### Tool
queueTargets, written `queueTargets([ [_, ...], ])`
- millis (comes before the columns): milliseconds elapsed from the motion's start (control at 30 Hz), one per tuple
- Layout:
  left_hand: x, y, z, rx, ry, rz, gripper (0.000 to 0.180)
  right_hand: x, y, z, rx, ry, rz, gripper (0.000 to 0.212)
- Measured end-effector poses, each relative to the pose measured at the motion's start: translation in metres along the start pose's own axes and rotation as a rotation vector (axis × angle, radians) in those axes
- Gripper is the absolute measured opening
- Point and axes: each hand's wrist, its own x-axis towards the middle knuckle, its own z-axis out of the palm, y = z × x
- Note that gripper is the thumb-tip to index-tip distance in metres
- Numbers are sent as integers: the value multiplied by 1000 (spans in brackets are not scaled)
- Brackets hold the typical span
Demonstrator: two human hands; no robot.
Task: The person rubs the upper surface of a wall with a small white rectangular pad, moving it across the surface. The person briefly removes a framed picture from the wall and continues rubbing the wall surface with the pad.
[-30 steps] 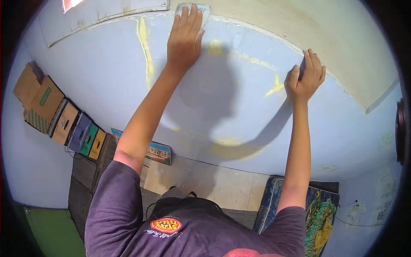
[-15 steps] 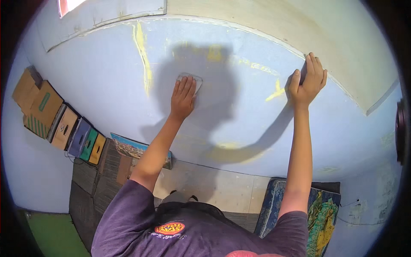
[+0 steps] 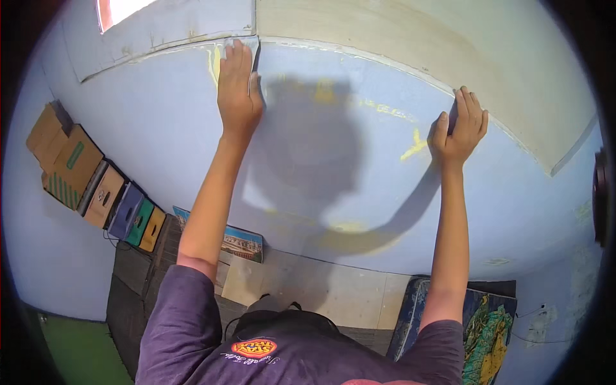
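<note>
From my remote post I'm judging the step in hand to be working a pale flat pad (image 3: pixel 253 48) over the blue wall (image 3: pixel 154 115), with the next move calling for a level palm and even contact. The pad is lying at eleven o'clock under my left hand (image 3: pixel 239 96), at the wall's upper edge, beside a yellow streak (image 3: pixel 213 64). I'm holding it with fingers close together across its face, the thumb sitting toward its right side; how hard they're pressing, I can't tell. At two o'clock, well apart, my right hand (image 3: pixel 463 128) is standing open with nothing visible in it, thumb spread, fingertips reaching the pale trim (image 3: pixel 340 49) below the upper panel (image 3: pixel 398 29). Whether its palm is touching the wall, I can't tell.
</note>
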Motion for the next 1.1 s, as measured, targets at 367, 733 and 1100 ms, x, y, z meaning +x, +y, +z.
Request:
queueTargets([
  [367, -150, -11, 28, 21, -141, -21, 49, -1, -1, 2, -23, -4, 0, 46],
  [733, -179, -2, -24, -101, -281, -158, 53, -4, 3, 2, -3, -9, -9, 47],
  [1100, -10, -39, -8, -27, -27, -49, 46, -1, 0, 3, 16, -2, -3, 47],
])
